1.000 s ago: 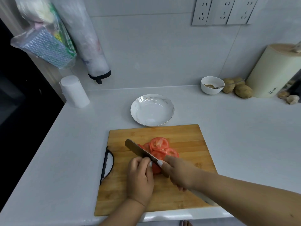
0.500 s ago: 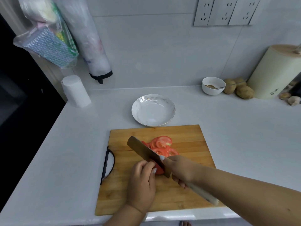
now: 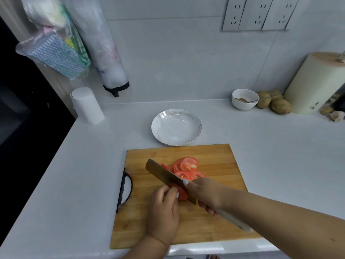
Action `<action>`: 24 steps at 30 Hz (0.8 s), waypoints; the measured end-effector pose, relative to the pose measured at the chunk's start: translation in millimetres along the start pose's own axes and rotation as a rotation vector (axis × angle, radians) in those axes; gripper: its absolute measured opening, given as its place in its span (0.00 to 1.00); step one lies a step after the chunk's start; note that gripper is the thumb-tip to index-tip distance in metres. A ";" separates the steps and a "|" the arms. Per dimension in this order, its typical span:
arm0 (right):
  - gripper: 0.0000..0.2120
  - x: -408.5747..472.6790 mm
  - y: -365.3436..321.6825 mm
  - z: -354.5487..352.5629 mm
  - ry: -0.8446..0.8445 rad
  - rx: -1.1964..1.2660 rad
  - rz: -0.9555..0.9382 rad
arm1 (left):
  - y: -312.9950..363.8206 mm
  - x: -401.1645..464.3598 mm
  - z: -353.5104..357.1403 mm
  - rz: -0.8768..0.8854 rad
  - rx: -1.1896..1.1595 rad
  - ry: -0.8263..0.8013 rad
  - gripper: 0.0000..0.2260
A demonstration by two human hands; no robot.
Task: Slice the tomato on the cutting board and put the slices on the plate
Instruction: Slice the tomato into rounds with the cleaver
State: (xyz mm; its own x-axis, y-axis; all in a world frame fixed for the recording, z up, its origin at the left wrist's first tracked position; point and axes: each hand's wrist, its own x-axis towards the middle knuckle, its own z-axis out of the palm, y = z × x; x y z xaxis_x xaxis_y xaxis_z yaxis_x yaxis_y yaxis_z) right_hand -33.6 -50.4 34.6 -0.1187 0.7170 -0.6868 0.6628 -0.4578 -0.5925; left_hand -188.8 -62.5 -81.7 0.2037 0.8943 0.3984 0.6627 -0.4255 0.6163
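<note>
Left hand (image 3: 164, 210) with curled fingers pinching the uncut tomato piece (image 3: 182, 193) on the cutting board (image 3: 214, 156). Right hand (image 3: 207, 195) gripping the knife (image 3: 164, 174), blade against the tomato. Cut slices (image 3: 186, 168) just beyond the blade. Plate (image 3: 176, 126) bare, touching the board's far edge.

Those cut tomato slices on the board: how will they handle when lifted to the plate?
The tomato slices look thin, so probably floppy and easily torn. Their cut faces glisten, so likely slippery. They overlap in a pile, so some may cling together; sliding them onto the plate seems safer.
</note>
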 end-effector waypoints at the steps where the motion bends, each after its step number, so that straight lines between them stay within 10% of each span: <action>1: 0.25 -1.7 -0.5 -0.7 0.007 0.002 0.003 | 0.2 0.2 -0.4 -0.009 -0.002 -0.008 0.11; 24: 0.28 -57.1 15.9 -14.9 0.055 -0.109 0.079 | 5.3 3.2 -1.6 -0.086 0.005 -0.067 0.13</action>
State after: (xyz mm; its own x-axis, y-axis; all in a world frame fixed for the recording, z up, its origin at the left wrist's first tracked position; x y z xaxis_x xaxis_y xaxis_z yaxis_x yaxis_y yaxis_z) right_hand -5.3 -90.8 70.6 -0.0241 0.7099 -0.7039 0.7455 -0.4564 -0.4858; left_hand -185.8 -62.2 -76.0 0.1934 0.9348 0.2979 0.6833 -0.3463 0.6428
